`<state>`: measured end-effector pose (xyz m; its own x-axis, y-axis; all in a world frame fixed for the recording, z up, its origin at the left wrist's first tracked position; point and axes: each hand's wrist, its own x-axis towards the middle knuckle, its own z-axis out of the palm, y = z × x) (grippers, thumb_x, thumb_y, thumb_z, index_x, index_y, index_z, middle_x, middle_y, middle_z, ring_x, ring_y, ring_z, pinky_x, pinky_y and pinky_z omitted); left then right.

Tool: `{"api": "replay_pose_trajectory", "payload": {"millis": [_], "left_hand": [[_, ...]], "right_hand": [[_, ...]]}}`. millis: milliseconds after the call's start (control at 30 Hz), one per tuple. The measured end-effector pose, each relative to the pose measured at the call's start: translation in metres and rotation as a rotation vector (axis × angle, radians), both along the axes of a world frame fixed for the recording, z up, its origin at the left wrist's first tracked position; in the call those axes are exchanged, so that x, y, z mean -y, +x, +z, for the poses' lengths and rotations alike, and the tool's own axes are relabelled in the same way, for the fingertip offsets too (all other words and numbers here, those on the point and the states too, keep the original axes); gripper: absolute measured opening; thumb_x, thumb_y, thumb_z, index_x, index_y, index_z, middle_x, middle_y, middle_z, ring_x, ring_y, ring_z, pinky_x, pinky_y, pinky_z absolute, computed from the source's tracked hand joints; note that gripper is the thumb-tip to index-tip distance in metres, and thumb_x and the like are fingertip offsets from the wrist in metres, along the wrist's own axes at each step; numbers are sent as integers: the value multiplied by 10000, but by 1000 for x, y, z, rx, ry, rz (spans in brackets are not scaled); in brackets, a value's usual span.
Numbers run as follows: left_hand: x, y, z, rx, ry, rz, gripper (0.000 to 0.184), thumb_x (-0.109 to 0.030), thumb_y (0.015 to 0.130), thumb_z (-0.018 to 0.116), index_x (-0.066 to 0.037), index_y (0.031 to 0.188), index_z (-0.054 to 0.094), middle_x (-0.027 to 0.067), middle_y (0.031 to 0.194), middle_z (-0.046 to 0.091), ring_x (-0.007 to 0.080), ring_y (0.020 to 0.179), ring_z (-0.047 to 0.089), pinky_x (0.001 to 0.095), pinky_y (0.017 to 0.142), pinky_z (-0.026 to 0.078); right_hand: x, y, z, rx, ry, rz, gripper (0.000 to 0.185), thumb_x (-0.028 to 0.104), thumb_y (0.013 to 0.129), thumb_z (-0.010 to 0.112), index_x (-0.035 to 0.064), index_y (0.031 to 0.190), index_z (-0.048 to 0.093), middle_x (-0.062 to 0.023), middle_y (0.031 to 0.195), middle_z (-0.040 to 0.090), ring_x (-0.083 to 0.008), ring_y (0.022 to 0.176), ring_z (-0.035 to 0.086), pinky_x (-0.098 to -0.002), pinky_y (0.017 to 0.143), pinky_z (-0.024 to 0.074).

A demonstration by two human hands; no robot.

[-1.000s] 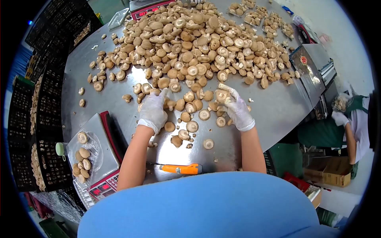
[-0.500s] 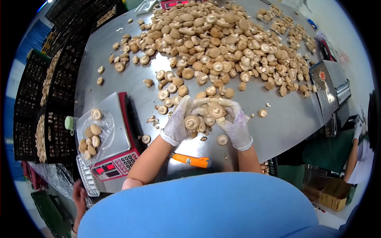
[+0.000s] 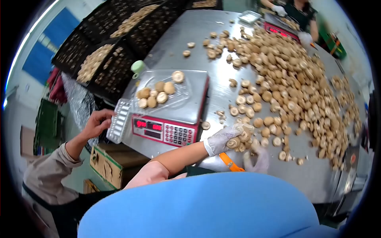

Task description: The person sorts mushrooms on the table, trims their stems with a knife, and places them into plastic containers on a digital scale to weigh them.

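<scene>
Gloved in white, my left hand (image 3: 222,141) is closed around several brown mushrooms (image 3: 241,139) above the front of the steel table. My right hand (image 3: 258,159), also gloved and somewhat blurred, is just right of that cluster, thumb and fingers apart, with no mushroom visible in it. Below the hands lies an orange utility knife (image 3: 230,162), partly covered by my blue-clad body. To the left stands a red-framed scale (image 3: 200,95) bearing a clear plastic tray (image 3: 183,94) with several mushrooms (image 3: 152,102). Loose mushrooms (image 3: 248,99) lie beyond my hands.
A large mushroom heap (image 3: 293,75) covers the table's right side. At left, another person's hand (image 3: 97,123) touches clear stacked trays (image 3: 118,121). Black crates (image 3: 131,47) of mushrooms stand behind the scale. Across the table, another person works beside a second scale (image 3: 281,32).
The view has swung left, bringing the scale nearer the middle. My right hand has let go of its mushroom; the left now holds the cluster. The person at left has reached the trays.
</scene>
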<state>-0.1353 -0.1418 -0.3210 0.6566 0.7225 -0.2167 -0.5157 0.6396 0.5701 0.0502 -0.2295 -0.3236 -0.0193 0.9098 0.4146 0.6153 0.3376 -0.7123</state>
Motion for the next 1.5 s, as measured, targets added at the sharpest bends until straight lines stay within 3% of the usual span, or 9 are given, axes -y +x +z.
{"api": "replay_pose_trajectory", "payload": {"millis": [67,133,233,533,633,833,867,967,1500], "left_hand": [[7,-23,-3,-29,-42,52,419,-290,1017,512,-25,1340,489,142,1097,647,193,820,682,282,676,582],[18,-43,8,-52,-106,94,418,-273,1020,500,-34,1362,476,130,1113,638,177,820,680,271,661,581],[28,-64,16,-60,-5,122,455,-242,1007,513,-9,1391,438,153,1147,635,185,794,689,262,612,584],[45,-102,20,-184,197,225,536,-250,964,623,21,1392,446,124,1039,639,141,733,640,234,646,533],[52,-104,21,-195,146,231,523,-247,965,623,27,1379,457,95,980,618,126,716,613,247,663,523],[61,-110,16,-311,278,19,508,-162,936,607,-26,1400,451,27,874,602,105,628,565,218,554,434],[66,-102,29,-319,255,63,589,-281,887,697,-23,1360,460,22,885,596,77,651,565,209,572,447],[71,-96,54,-580,243,54,669,-140,858,717,-73,1449,413,12,924,603,77,683,574,206,573,447],[68,-100,56,-533,227,-156,618,-47,836,689,-71,1405,450,35,952,621,104,752,620,247,647,509]], "right_hand": [[12,-13,-12,-26,-92,149,418,199,834,759,32,1186,607,-150,1100,630,-327,1065,589,-459,922,468],[21,-27,-22,446,-219,241,418,304,841,751,54,1151,622,-130,987,623,-334,919,577,-452,808,466],[20,-34,-30,423,-185,252,419,379,847,729,71,1118,643,-132,952,607,-346,861,562,-448,773,455],[18,-28,-3,-21,-509,23,345,249,885,701,42,1144,605,-174,946,644,-335,782,628,-388,707,519],[12,-41,26,-59,-270,13,292,243,904,680,49,1116,622,-182,907,669,-329,800,656,-378,714,525],[9,-66,46,172,-203,277,176,155,819,662,117,991,665,-123,897,661,-315,792,662,-390,681,535],[7,-69,45,193,-210,313,165,160,817,666,117,976,654,-121,879,652,-311,793,661,-392,680,532],[10,-73,43,216,-216,339,159,168,816,675,114,961,639,-120,858,643,-309,791,661,-399,684,530],[15,-62,48,242,-293,377,186,177,827,678,98,995,661,-117,899,677,-310,816,676,-389,716,539]]}}
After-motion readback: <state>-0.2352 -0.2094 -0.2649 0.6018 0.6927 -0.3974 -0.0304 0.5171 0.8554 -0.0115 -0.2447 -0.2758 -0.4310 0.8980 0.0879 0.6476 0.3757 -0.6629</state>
